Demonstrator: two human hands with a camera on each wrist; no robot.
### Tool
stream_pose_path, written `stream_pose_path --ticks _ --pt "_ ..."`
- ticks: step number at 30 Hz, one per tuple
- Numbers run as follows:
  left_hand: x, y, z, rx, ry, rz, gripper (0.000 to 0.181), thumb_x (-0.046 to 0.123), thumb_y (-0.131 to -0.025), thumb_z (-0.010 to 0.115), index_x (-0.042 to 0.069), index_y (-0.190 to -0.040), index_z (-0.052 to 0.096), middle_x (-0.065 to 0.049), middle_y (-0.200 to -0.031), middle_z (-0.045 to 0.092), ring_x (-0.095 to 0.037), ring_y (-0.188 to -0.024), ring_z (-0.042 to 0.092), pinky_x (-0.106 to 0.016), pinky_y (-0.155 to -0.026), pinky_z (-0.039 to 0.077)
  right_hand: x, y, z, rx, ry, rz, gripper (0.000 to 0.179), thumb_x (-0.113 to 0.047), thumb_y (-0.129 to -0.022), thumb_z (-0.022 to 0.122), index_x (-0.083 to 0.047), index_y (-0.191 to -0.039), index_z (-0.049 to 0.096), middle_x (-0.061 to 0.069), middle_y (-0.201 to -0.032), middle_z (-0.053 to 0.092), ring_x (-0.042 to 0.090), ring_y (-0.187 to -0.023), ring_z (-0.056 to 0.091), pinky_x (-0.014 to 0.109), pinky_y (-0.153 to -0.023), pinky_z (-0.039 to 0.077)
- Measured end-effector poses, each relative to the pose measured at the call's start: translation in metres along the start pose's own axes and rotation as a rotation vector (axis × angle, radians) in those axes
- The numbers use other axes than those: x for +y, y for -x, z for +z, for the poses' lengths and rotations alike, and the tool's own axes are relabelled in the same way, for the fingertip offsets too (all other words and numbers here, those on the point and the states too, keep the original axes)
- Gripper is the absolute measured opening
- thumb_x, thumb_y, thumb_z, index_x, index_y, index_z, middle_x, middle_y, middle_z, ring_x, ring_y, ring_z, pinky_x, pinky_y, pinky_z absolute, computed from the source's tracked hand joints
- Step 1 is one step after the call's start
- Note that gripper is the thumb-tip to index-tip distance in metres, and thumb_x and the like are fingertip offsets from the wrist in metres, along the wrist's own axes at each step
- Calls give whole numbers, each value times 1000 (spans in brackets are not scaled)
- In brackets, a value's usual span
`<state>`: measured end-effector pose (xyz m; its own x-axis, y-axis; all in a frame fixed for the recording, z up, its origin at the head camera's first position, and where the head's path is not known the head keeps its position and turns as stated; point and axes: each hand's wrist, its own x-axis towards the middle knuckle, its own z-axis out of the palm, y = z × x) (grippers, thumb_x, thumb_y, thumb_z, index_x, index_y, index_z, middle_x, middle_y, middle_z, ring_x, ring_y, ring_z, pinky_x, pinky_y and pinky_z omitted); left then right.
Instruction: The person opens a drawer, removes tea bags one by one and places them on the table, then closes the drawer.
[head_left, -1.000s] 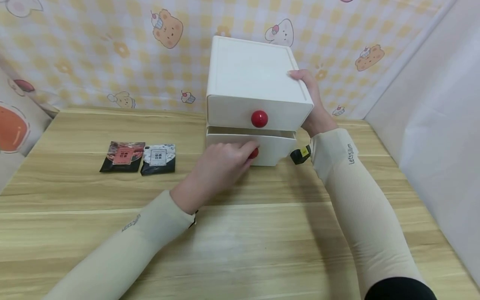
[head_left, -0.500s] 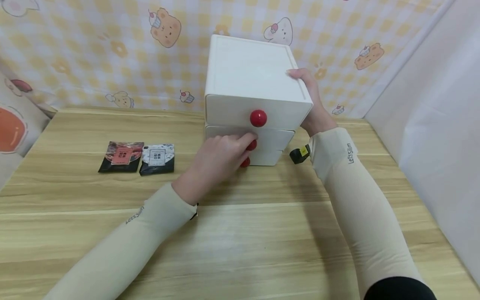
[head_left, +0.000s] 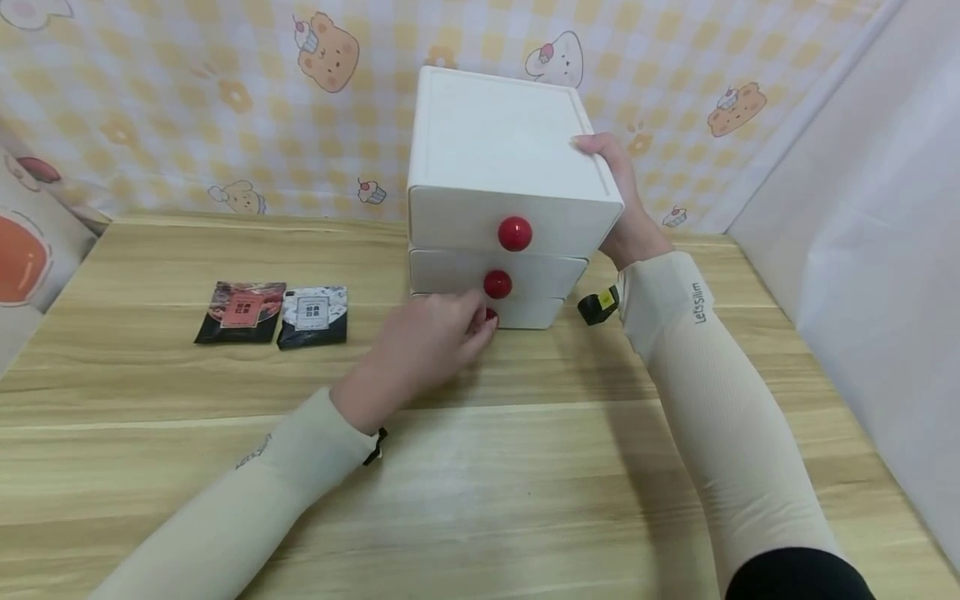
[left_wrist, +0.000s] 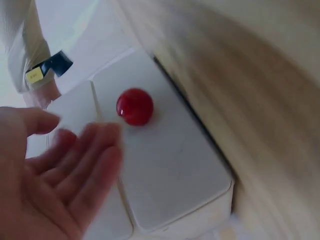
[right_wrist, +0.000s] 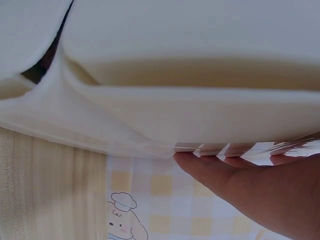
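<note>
A white three-drawer cabinet (head_left: pixel 517 137) stands at the back of the table, a red knob on each drawer front. The middle knob (head_left: pixel 498 284) is in full sight; the left hand partly covers the bottom knob (head_left: pixel 491 315) in the head view. My left hand (head_left: pixel 431 337) is right at that bottom knob. In the left wrist view its relaxed fingers (left_wrist: pixel 95 165) show beside a red knob (left_wrist: pixel 135 106), with a gap between. My right hand (head_left: pixel 626 200) rests on the cabinet's right side, thumb over the top edge, its straight fingers (right_wrist: pixel 220 170) lying against the wall.
Two flat packets lie on the table left of the cabinet, one red and black (head_left: pixel 241 312), one white and black (head_left: pixel 312 317). A small black device with a yellow label (head_left: pixel 597 306) is at my right wrist. A patterned cloth (head_left: pixel 247 108) hangs behind the table.
The middle drawer has gone from ajar to flush with the cabinet. My left hand has left the middle knob and moved down to the bottom one. The right hand stays on the cabinet's side.
</note>
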<state>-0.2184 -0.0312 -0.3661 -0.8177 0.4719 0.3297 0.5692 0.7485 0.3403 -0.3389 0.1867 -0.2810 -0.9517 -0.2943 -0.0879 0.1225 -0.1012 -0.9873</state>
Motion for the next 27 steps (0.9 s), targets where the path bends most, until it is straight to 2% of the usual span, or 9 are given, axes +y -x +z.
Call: stream_pose_path --ticks 3,6,9,12,15,18,22,24,27 --pt "-2 0 6 -122 26 -101 32 30 -100 61 13 -73 57 2 -58 49 -13 -53 46 -24 -47 32 0 0 0 2 -11 4 62 -47 -93 38 -22 -150 32 4 -131 49 14 -104 57 22 -77 51" --pt "-6 -3 12 -209 123 -239 43 38 -100 61 13 -65 55 2 -53 44 -13 -48 43 -25 -44 29 0 0 0 1 -13 7 63 -47 -93 39 -22 -150 32 4 -131 50 14 -103 58 22 -76 51" --pt "-9 -7 16 -260 227 -363 50 45 -99 61 12 -62 55 1 -51 42 -14 -45 39 -25 -43 28 0 1 1 1 -9 5 63 -47 -93 39 -22 -150 32 4 -132 49 15 -106 56 22 -78 51" --pt "-9 -12 17 -288 287 -427 50 46 -98 62 12 -63 55 1 -51 41 -15 -45 39 -26 -44 28 0 1 1 -1 3 0 64 -47 -92 39 -23 -151 31 4 -133 48 15 -110 54 23 -80 50" --pt "-5 -17 20 -289 287 -441 48 46 -97 63 12 -64 55 1 -52 40 -14 -47 39 -26 -45 29 0 1 1 0 -6 -7 63 -47 -92 40 -23 -150 33 4 -133 48 16 -110 54 23 -80 50" --pt "1 -21 23 -269 230 -435 48 47 -97 64 13 -63 54 2 -53 40 -13 -48 39 -26 -46 29 0 1 1 2 -15 -13 61 -46 -91 42 -23 -148 35 5 -132 49 17 -109 55 24 -79 51" --pt "7 -24 27 -231 137 -405 43 35 -97 64 12 -62 55 1 -54 42 -13 -49 41 -24 -45 31 -1 1 1 4 -13 -12 61 -46 -91 42 -23 -147 36 4 -132 49 16 -107 55 24 -79 50" --pt "7 -24 28 -206 120 -391 38 28 -96 65 12 -63 56 1 -53 44 -13 -48 42 -24 -44 32 -1 1 1 8 -16 -8 60 -46 -91 42 -23 -146 36 4 -131 50 16 -107 55 24 -78 51" --pt "6 -26 32 -179 112 -379 37 26 -94 67 12 -62 57 2 -52 44 -12 -46 42 -23 -44 31 -1 1 1 9 -6 -6 60 -46 -92 40 -23 -147 34 4 -132 49 16 -108 55 24 -79 51"
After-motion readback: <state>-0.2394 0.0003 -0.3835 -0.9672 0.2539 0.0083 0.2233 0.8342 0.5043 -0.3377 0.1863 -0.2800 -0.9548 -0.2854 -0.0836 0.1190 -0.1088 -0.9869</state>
